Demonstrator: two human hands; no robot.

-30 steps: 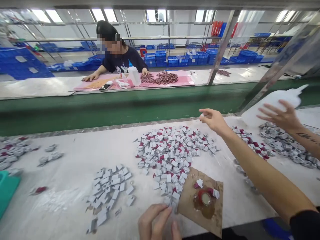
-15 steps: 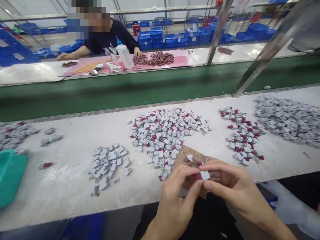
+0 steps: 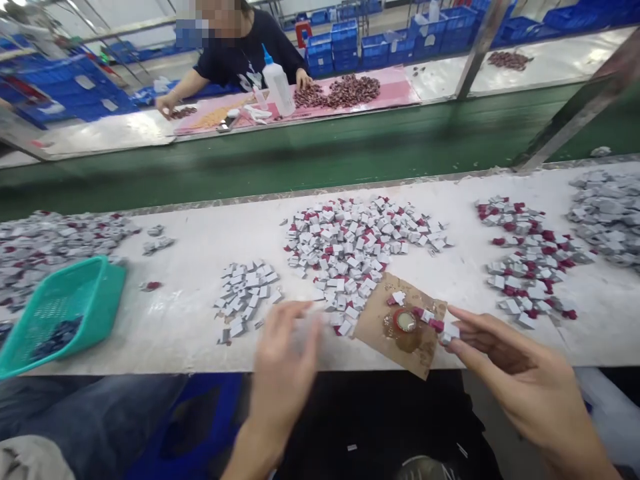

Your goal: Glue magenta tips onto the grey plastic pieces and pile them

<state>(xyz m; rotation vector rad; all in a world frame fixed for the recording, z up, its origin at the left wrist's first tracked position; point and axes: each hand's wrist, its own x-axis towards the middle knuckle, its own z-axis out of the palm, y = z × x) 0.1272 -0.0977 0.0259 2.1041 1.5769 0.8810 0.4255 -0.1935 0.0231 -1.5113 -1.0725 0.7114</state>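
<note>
My right hand (image 3: 520, 380) pinches a small white-and-maroon plastic piece (image 3: 450, 331) between thumb and fingertips, over the right edge of a brown cardboard sheet (image 3: 373, 323). On that sheet sit a small round red-rimmed cap (image 3: 406, 321) with pale stuff inside, wet stains around it, and a few more white-and-maroon pieces. My left hand (image 3: 287, 363), blurred by motion, is at the table's front edge with thumb and fingers apart and nothing visible in it. Just beyond it lies a small heap of white pieces (image 3: 247, 290).
A large heap of white-and-maroon pieces (image 3: 345, 233) lies mid-table, another (image 3: 535, 267) to the right, grey parts (image 3: 610, 213) farther right. At left stands a green basket (image 3: 107, 293) holding dark parts. Across the green divider (image 3: 250, 170) a person (image 3: 270, 50) works beside a bottle (image 3: 279, 90).
My hands have parted: the left has moved left, away from the piece, while the right keeps it. The view has swung left, showing more of the green basket.
</note>
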